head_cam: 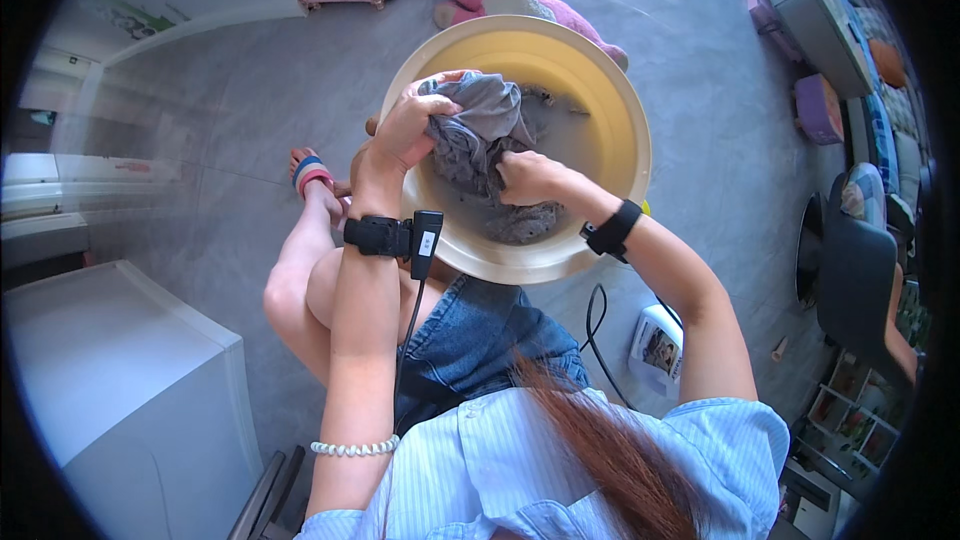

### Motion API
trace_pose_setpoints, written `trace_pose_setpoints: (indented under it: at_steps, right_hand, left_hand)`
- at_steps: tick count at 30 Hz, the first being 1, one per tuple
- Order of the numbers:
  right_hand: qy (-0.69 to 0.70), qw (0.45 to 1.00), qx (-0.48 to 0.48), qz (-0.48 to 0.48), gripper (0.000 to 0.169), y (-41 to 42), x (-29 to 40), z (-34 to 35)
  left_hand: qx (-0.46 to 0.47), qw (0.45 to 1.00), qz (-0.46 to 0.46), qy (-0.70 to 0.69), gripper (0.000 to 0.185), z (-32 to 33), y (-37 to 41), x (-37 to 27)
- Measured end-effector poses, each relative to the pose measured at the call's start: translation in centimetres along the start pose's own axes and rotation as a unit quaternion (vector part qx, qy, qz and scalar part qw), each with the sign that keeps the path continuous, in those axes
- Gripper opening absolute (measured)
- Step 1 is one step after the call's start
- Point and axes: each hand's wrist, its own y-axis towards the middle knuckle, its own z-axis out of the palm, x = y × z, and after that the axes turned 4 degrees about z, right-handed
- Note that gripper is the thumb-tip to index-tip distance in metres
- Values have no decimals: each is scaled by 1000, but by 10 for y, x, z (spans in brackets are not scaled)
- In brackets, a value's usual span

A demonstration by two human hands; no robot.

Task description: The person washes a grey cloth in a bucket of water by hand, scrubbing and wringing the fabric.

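Observation:
A large round yellow plastic basin (637,127) holds cloudy water in front of me. Wet grey cloth (484,109) is bunched over its left half, partly raised and partly in the water. My left hand (409,124) grips the upper left part of the cloth near the basin's rim. Lower and to the right, my right hand (532,178) has its fingers closed on a darker fold of the same cloth. Below that hand, more of the grey cloth lies in the water. Black straps circle both my wrists, the left one with a cabled device.
A pink plush toy (570,19) lies against the basin's far side. A white plastic bottle (654,351) stands on the grey floor at the lower right, beside a black cable (592,337). A white cabinet (135,360) is at left, a dark chair (855,270) at right.

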Motion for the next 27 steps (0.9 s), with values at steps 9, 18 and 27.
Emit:
trace_pose_setpoints:
  at_steps: [9,18,27]
  right_hand:
    - [281,813,-493,-128,18,-31,26,-39]
    - [344,775,-530,-21,22,24,51,-46]
    - [198,880,-429,-45,38,34,40,-61]
  left_hand:
    - [61,998,3,-23,57,7,-3,5]
    - [61,997,-13,-47,60,22,-10,14]
    - [48,997,-7,-63,45,19,-11,4]
